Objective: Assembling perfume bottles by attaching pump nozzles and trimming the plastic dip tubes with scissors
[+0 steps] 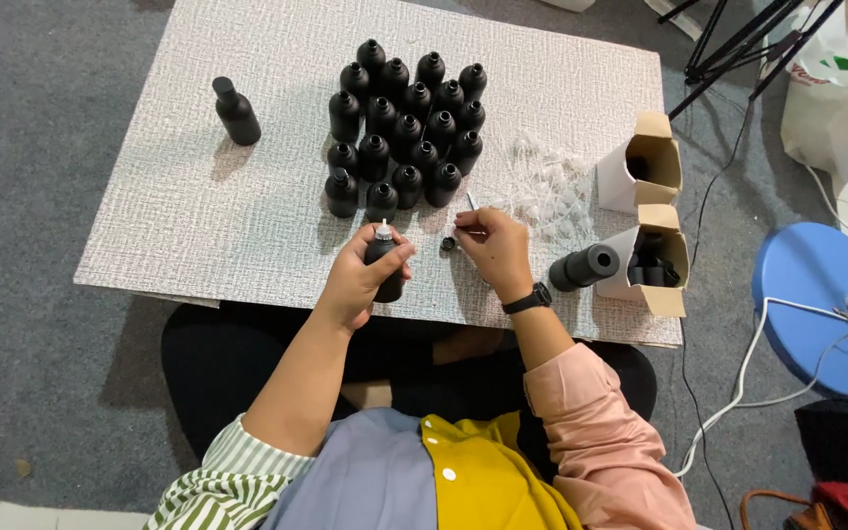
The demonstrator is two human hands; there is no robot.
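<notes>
My left hand point(357, 280) grips a small black bottle point(384, 263) upright at the near edge of the pale textured board point(198, 216); a white tip sticks out of its neck. My right hand point(496, 252) rests just to the right on the board, fingers pinched on a thin white stick, with a small black cap point(450, 243) lying beside the fingertips. Behind both hands stands a tight cluster of several black bottles point(404, 128).
One black bottle point(236, 111) stands alone at the far left. A heap of white plastic pieces point(547, 186) lies at the right, with two open cardboard boxes point(652, 211) and a black cylinder point(583, 266) on its side. A blue stool point(812, 294), cables and tripod legs are on the carpet.
</notes>
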